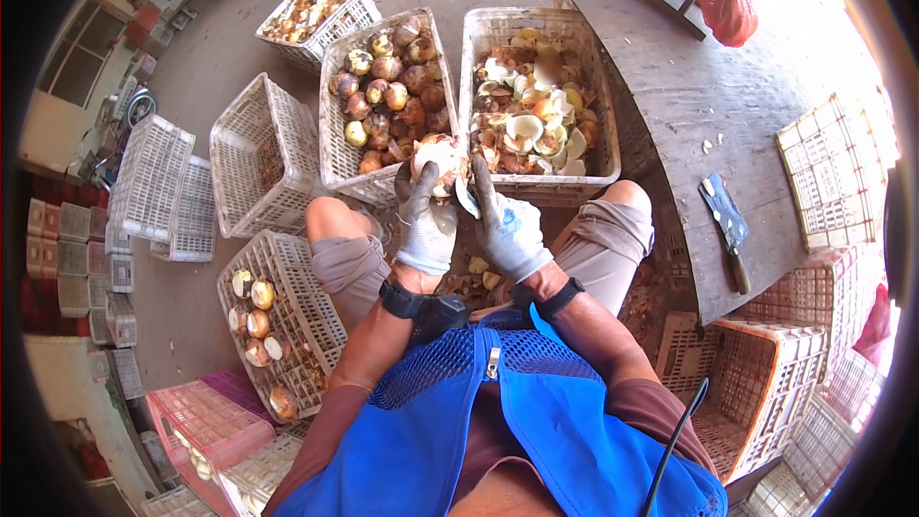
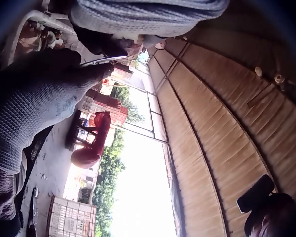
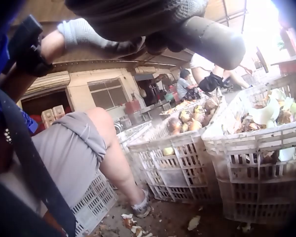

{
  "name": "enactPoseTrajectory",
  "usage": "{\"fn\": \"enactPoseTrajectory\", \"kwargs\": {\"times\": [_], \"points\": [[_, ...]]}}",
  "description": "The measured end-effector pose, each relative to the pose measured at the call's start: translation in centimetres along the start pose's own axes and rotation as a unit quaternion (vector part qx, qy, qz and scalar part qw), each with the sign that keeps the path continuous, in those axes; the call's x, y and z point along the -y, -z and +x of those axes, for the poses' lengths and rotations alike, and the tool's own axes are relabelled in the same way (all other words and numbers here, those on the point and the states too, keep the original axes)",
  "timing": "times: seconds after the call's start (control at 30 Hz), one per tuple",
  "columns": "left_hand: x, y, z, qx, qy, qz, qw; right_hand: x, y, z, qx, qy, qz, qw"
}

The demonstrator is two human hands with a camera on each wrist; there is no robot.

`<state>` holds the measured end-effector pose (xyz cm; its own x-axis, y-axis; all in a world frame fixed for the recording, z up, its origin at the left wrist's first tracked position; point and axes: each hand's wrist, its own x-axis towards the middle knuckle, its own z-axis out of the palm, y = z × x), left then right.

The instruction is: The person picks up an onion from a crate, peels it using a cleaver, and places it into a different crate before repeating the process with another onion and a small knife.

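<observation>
In the head view the gloved left hand (image 1: pixel 428 222) grips a partly peeled, pale onion-like bulb (image 1: pixel 437 159) above the near edge of two crates. Beside it the gloved right hand (image 1: pixel 510 228) holds a small blade (image 1: pixel 467 197) against the bulb's right side, its index finger pointing forward. The crate (image 1: pixel 330 148) behind the left hand holds unpeeled brown bulbs (image 1: pixel 388 68); the crate (image 1: pixel 466 96) behind the right hand holds peels (image 1: pixel 546 101). The left wrist view shows the right hand (image 2: pixel 39 106) close by; the bulb is mostly hidden there.
On the right stands a grey board table (image 1: pixel 670 105) with a cleaver (image 1: pixel 726 215) and a red net roll (image 1: pixel 718 0). A crate (image 1: pixel 287 268) with several peeled bulbs sits left of the knees. Empty crates (image 1: pixel 254 168) stand at left, others at lower right. Peel scraps lie on the floor.
</observation>
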<state>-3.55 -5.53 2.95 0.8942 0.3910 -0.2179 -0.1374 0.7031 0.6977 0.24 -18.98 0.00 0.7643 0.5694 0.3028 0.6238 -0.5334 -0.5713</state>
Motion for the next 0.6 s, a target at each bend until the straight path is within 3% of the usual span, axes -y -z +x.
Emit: {"fn": "enactPoseTrajectory", "kwargs": {"times": [0.17,0.3,0.43,0.6], "points": [[0.3,-0.7,0.2,-0.024,-0.052,0.014,0.998,-0.1,-1.0,1.5,-0.031,0.002,0.056,0.998],[0.3,0.2,1.1,-0.002,-0.053,0.008,0.999,0.6,-2.0,1.8,-0.027,-0.053,0.180,0.982],[-0.5,0.0,0.8,0.002,-0.045,0.020,0.999,0.2,-3.1,2.0,-0.028,-0.096,0.347,0.932],[-0.2,2.0,2.1,0.036,-0.031,0.018,0.999,-0.4,-2.9,1.7,0.043,-0.218,0.453,0.863]]}}
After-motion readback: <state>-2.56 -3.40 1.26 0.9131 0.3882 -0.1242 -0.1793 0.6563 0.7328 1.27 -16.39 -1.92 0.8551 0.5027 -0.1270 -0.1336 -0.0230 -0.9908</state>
